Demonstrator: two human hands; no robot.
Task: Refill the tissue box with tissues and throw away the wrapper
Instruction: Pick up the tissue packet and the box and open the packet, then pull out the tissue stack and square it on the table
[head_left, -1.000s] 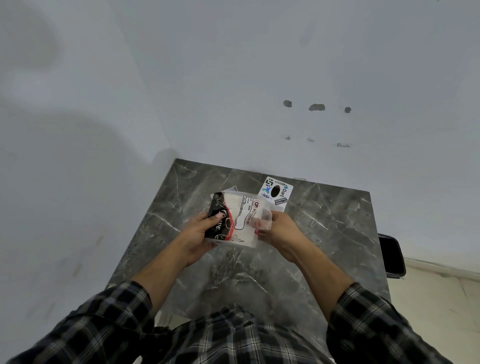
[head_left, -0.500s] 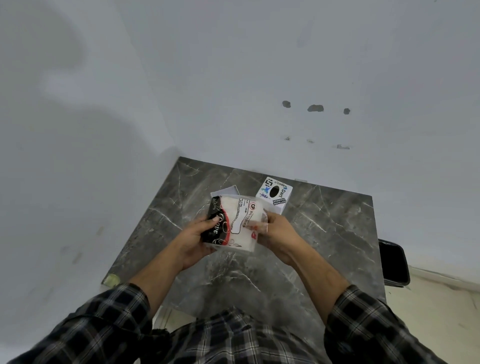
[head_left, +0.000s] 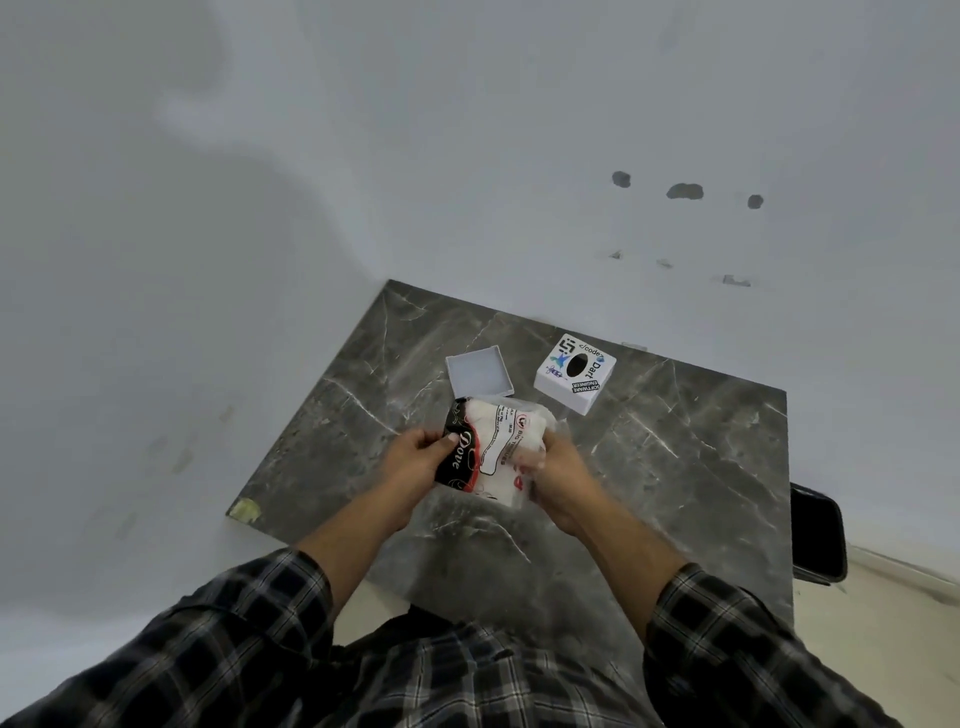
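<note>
Clear plastic-wrapped white tissue pack (head_left: 496, 449) is gripped over the grey marble table (head_left: 675, 467) by left hand (head_left: 415, 467) and right hand (head_left: 558, 475), fingers curled closed around its ends.

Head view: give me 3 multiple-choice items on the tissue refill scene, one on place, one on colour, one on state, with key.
1. Where is the printed tissue box cover?
A. On the table, beyond the hands and to their right
B. In the left hand
C. On the floor

2. What colour is the end of the tissue pack by the left hand?
A. Green
B. Black with red trim
C. Yellow

3. What state is the tissue pack in?
A. Lying alone on the table
B. Inside the white tray
C. Held by both hands above the table

Key: 1 A, the cover stands on the table past the right hand. 2 B, the pack is black with red trim where the left hand grips it. 3 C, both hands clasp it; the tray sits empty behind.
</note>
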